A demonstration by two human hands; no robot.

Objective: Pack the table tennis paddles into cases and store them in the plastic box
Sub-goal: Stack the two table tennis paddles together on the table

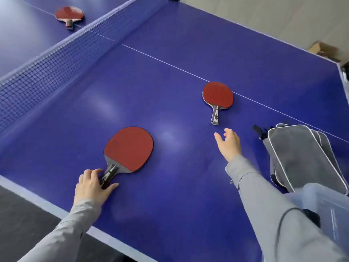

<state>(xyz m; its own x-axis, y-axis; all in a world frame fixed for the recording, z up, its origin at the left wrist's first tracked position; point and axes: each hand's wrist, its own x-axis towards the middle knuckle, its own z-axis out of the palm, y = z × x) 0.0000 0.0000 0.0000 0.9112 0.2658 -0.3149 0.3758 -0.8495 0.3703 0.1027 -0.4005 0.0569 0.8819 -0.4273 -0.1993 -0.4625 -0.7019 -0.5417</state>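
Observation:
Three red paddles lie on the blue table [170, 195]. My left hand [92, 186] grips the dark handle of the near paddle [129, 148], which rests flat close to the front edge. My right hand [228, 143] hovers with fingers spread, just short of the handle of the second paddle [218, 95] by the white centre line. The third paddle [69, 15] sits beyond the net at the far left. Grey paddle cases [302, 156] with white piping are stacked at the right, and a clear plastic box [328, 210] stands in front of them.
The net [62, 53] runs across the table from lower left to upper middle. A cardboard box [323, 49] sits on the floor past the far right edge. The table's white front edge [47, 205] borders dark floor at the lower left.

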